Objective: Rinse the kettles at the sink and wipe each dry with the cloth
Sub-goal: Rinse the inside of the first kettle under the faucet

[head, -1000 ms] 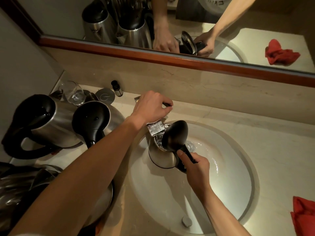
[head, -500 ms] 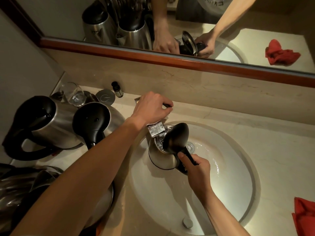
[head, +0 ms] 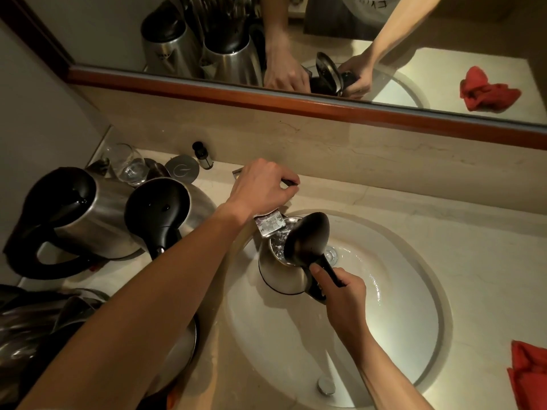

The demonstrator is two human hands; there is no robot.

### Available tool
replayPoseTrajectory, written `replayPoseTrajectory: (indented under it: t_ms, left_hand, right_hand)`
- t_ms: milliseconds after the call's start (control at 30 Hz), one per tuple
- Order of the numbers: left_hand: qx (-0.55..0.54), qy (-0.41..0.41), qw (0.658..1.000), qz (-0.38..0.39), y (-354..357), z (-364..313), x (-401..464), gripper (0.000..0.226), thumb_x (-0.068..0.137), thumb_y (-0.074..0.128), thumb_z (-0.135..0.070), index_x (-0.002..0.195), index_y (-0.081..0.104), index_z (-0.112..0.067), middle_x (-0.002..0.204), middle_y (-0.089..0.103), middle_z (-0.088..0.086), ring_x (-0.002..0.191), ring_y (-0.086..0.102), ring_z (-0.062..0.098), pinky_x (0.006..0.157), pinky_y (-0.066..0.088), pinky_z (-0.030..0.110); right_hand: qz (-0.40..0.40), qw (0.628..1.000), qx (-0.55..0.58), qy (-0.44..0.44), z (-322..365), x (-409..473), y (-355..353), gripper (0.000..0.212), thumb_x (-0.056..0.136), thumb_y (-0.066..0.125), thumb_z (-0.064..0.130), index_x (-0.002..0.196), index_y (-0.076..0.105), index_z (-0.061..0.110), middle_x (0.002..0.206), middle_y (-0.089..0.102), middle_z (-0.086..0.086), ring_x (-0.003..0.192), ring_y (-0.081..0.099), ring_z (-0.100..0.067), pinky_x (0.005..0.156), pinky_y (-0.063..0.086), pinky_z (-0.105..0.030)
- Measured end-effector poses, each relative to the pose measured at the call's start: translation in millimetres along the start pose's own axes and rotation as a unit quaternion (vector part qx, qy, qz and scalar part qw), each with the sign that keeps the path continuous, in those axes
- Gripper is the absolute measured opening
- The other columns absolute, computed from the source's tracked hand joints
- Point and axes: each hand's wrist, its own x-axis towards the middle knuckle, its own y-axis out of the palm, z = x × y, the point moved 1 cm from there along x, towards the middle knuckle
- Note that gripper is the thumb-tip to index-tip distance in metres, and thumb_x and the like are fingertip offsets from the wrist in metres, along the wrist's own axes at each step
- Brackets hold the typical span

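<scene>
A steel kettle point(head: 281, 275) with its black lid point(head: 307, 238) flipped open hangs over the white sink basin point(head: 384, 321). My right hand point(head: 340, 294) grips its black handle. Water runs from the flat tap spout point(head: 270, 224) into the kettle's mouth. My left hand point(head: 263, 187) grips the tap lever behind the basin. Two more steel kettles point(head: 88, 220) point(head: 165, 211) with black lids stand on the counter at the left. The red cloth point(head: 529, 374) lies at the right edge of the counter.
A glass point(head: 127, 164), a round metal disc point(head: 181, 171) and a small dark bottle point(head: 202, 155) stand against the back wall at the left. More steel kettles point(head: 59, 318) crowd the lower left. A mirror point(head: 296, 39) spans the wall above the counter.
Both hands stay where they were. The kettle has tilted very slightly while water keeps running into it.
</scene>
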Motion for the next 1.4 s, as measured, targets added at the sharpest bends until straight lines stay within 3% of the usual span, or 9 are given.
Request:
replayPoseTrajectory:
  t_ms: [133, 267, 600, 733, 867, 1067, 1267, 1400]
  left_hand:
    - [-0.002, -0.006, 1.0, 0.003, 0.6, 1.1, 0.2, 0.021, 0.089, 0.063, -0.038, 0.101, 0.078, -0.031, 0.102, 0.076, -0.011, 0.098, 0.068, 0.019, 0.082, 0.054, 0.037]
    - [-0.001, -0.007, 1.0, 0.002, 0.8, 1.5, 0.6, 0.021, 0.088, 0.063, -0.037, 0.101, 0.078, -0.031, 0.102, 0.076, -0.011, 0.099, 0.068, 0.018, 0.082, 0.053, 0.036]
    - [-0.003, -0.004, 1.0, 0.004, 0.4, 1.3, 0.2, 0.021, 0.089, 0.063, -0.037, 0.102, 0.078, -0.031, 0.102, 0.076, -0.012, 0.097, 0.069, 0.016, 0.082, 0.054, 0.036]
    - [-0.003, -0.003, 1.0, 0.004, 0.9, 1.0, -0.3, 0.021, 0.088, 0.063, -0.037, 0.101, 0.078, -0.031, 0.102, 0.076, -0.011, 0.097, 0.069, 0.018, 0.081, 0.054, 0.037]
    - [-0.001, -0.003, 1.0, 0.001, 0.2, 0.2, -0.2, 0.021, 0.088, 0.063, -0.036, 0.1, 0.078, -0.031, 0.1, 0.077, -0.01, 0.095, 0.069, 0.019, 0.08, 0.054, 0.037]
    - [0.0, 0.001, 1.0, 0.003, 0.1, 0.7, -0.2, 0.02, 0.089, 0.063, -0.036, 0.1, 0.078, -0.031, 0.099, 0.077, -0.011, 0.094, 0.069, 0.019, 0.08, 0.054, 0.037]
    - [0.006, -0.003, 1.0, 0.006, 1.1, 0.8, 0.1, 0.021, 0.089, 0.062, -0.037, 0.101, 0.078, -0.033, 0.1, 0.076, -0.011, 0.094, 0.068, 0.019, 0.078, 0.052, 0.034]
    - [0.009, 0.003, 1.0, 0.0, 0.8, 0.4, 0.3, 0.02, 0.09, 0.062, -0.035, 0.101, 0.078, -0.032, 0.099, 0.076, -0.012, 0.093, 0.068, 0.019, 0.075, 0.05, 0.032]
  right_hand:
    - [0.004, 1.0, 0.008, 0.006, 5.1, -1.2, 1.6, 0.056, 0.068, 0.076, 0.049, 0.054, 0.041, 0.008, 0.056, 0.036, 0.001, 0.056, 0.031, -0.017, 0.064, 0.031, -0.037]
    - [-0.001, 1.0, 0.008, 0.011, 4.4, 0.1, 2.3, 0.059, 0.062, 0.073, 0.057, 0.054, 0.042, 0.008, 0.056, 0.037, 0.0, 0.057, 0.033, -0.018, 0.064, 0.035, -0.039]
    - [0.006, 1.0, 0.004, 0.009, 2.2, 0.5, 2.7, 0.054, 0.065, 0.075, 0.054, 0.053, 0.046, 0.01, 0.054, 0.039, 0.001, 0.058, 0.034, -0.018, 0.064, 0.037, -0.039]
    - [0.009, 1.0, 0.017, 0.01, 3.0, 0.3, 1.7, 0.048, 0.081, 0.081, 0.029, 0.051, 0.047, 0.014, 0.055, 0.038, 0.0, 0.054, 0.034, -0.014, 0.065, 0.036, -0.039]
    - [0.015, 1.0, 0.024, 0.01, 3.6, -0.1, 1.4, 0.058, 0.065, 0.073, 0.051, 0.055, 0.042, 0.004, 0.056, 0.036, -0.003, 0.056, 0.034, -0.017, 0.064, 0.037, -0.039]
    - [0.019, 0.999, 0.026, -0.004, 8.6, -1.4, 0.3, 0.059, 0.069, 0.074, 0.042, 0.06, 0.038, -0.004, 0.058, 0.032, -0.004, 0.056, 0.03, -0.016, 0.06, 0.03, -0.032]
    - [0.03, 0.999, 0.03, -0.004, 6.6, -1.7, 1.1, 0.047, 0.067, 0.075, 0.046, 0.056, 0.043, 0.013, 0.058, 0.032, 0.0, 0.056, 0.03, -0.014, 0.06, 0.034, -0.032]
    - [0.024, 0.999, 0.032, -0.013, 0.4, 0.6, 1.0, 0.048, 0.084, 0.08, 0.018, 0.053, 0.044, 0.016, 0.057, 0.033, 0.001, 0.053, 0.031, -0.01, 0.053, 0.034, -0.021]
